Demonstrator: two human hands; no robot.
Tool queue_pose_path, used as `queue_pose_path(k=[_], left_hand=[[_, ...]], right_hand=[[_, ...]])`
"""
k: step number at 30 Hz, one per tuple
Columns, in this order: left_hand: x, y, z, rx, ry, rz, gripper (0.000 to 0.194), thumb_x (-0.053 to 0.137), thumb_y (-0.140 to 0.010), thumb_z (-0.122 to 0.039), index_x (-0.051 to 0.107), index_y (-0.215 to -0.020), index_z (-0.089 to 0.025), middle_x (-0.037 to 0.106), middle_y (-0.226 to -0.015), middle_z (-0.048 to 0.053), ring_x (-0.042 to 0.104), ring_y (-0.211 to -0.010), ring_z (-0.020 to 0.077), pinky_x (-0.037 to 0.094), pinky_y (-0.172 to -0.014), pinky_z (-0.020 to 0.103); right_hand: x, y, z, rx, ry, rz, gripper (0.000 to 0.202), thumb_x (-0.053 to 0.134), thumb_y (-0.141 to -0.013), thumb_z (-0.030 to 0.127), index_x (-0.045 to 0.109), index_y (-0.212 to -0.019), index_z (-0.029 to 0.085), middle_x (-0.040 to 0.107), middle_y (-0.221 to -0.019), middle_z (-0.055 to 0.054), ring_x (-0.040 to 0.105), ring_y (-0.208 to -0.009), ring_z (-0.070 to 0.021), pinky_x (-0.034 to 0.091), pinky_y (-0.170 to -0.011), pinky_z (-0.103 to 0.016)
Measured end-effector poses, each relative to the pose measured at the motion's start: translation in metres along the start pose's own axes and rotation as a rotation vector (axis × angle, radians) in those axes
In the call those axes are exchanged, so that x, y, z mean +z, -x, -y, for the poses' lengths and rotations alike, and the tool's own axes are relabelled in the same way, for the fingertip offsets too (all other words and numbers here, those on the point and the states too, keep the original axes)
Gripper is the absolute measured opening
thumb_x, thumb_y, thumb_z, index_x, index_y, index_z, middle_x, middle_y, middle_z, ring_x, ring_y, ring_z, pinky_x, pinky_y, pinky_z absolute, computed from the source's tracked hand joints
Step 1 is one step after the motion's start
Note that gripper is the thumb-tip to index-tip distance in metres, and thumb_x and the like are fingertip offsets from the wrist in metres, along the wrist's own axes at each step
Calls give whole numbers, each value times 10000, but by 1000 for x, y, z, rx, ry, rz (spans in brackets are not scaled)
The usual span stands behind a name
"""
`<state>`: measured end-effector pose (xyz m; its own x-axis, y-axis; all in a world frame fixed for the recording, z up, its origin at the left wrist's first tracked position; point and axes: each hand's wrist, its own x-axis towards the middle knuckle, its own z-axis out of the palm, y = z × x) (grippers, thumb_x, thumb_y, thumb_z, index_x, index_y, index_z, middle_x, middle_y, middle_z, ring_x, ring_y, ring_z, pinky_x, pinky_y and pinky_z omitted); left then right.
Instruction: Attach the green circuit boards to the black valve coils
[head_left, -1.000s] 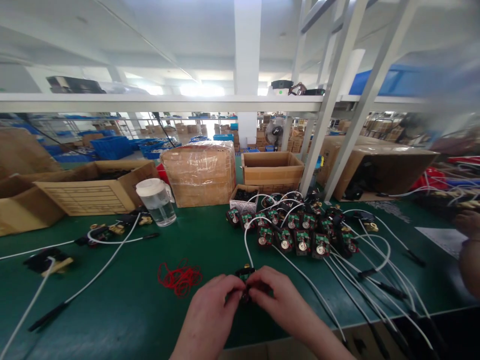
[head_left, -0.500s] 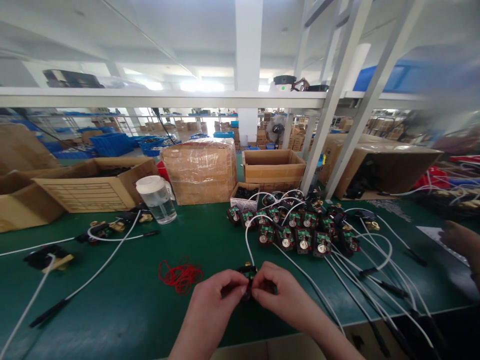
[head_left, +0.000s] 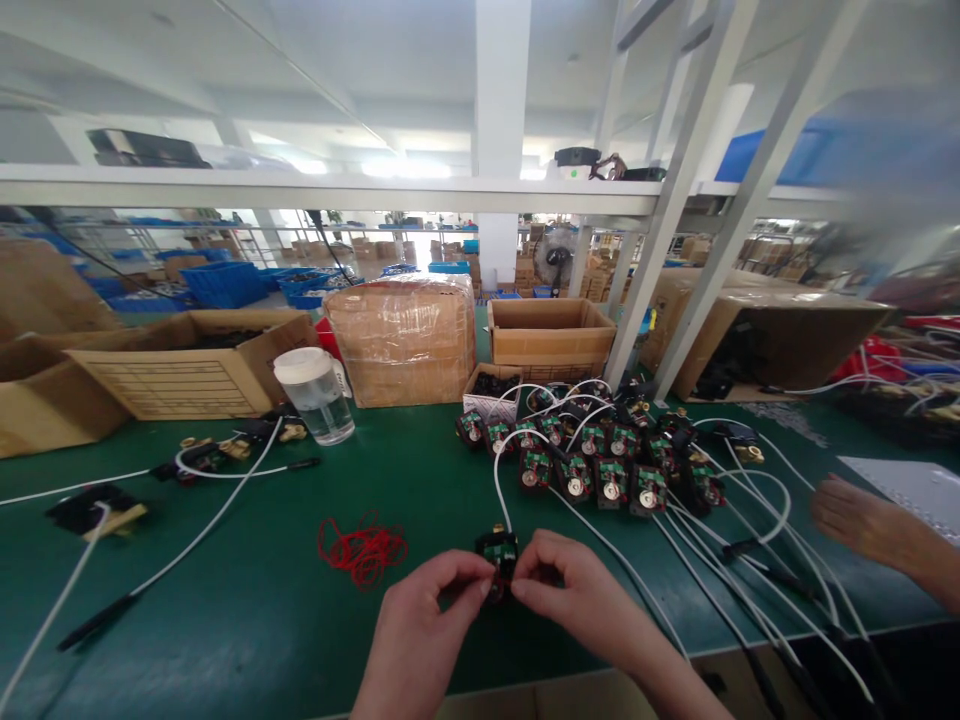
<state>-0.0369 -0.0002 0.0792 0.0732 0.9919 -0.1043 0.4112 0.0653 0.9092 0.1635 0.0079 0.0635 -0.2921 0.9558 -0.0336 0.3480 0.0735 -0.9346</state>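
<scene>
In front of me on the green table sits a small black device with a green circuit board (head_left: 498, 549), a white cable rising from its back. My left hand (head_left: 431, 610) is closed in a pinch at its left front, thumb and index finger together. At its right front edge my right hand (head_left: 570, 590) also pinches, fingertips pressed together. A bit of red shows between the fingertips, but what each hand holds is too small to make out. Left of my hands lies a tangle of thin red wires (head_left: 364, 552).
Several similar devices (head_left: 611, 480) stand in rows beyond my right hand, their white cables (head_left: 720, 560) running to the front edge. A co-worker's hand (head_left: 862, 515) is at the right. A water jug (head_left: 315, 395) and cardboard boxes (head_left: 405, 345) stand behind, below a shelf (head_left: 337, 195).
My right hand has shifted slightly right, away from my left, so more of the circuit board shows. The co-worker's hand has reached further left over the table.
</scene>
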Motion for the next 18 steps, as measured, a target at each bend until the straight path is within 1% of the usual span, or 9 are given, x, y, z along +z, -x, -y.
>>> queue_pose_path(k=[4, 7, 10, 14, 18], left_hand=[[6, -5, 14, 159, -37, -107, 128, 659, -797, -320, 779, -819, -282, 769, -892, 31, 697, -907, 250, 517, -872, 349], [11, -9, 25, 213, -43, -148, 123, 659, -814, -296, 782, -829, -290, 760, -942, 40, 687, -964, 255, 512, -915, 369], [14, -11, 29, 199, -26, -156, 123, 661, -821, -302, 782, -839, -288, 759, -980, 43, 683, -1002, 260, 501, -949, 383], [12, -15, 23, 136, -1, -136, 118, 664, -808, -305, 778, -826, -279, 767, -936, 30, 696, -968, 258, 509, -930, 381], [10, -21, 18, 88, -26, -147, 116, 668, -804, -302, 779, -824, -275, 781, -927, 20, 708, -961, 257, 518, -932, 387]], right_hand=[[2, -7, -6, -20, 57, -91, 109, 668, -821, 246, 645, -727, 195, 561, -753, 15, 535, -692, -145, 388, -628, -260], [1, -11, -6, -42, 93, -117, 130, 656, -847, 254, 633, -736, 192, 564, -757, 13, 539, -699, -147, 394, -639, -266], [0, -14, -6, -66, 126, -133, 135, 656, -865, 254, 631, -747, 193, 563, -771, 12, 541, -703, -145, 398, -642, -266], [2, -17, -8, -73, 153, -138, 132, 665, -876, 231, 633, -753, 194, 566, -786, 11, 554, -716, -146, 407, -642, -262], [6, -19, -9, -89, 181, -159, 130, 668, -886, 203, 631, -761, 194, 555, -801, 10, 563, -702, -141, 419, -630, -256]])
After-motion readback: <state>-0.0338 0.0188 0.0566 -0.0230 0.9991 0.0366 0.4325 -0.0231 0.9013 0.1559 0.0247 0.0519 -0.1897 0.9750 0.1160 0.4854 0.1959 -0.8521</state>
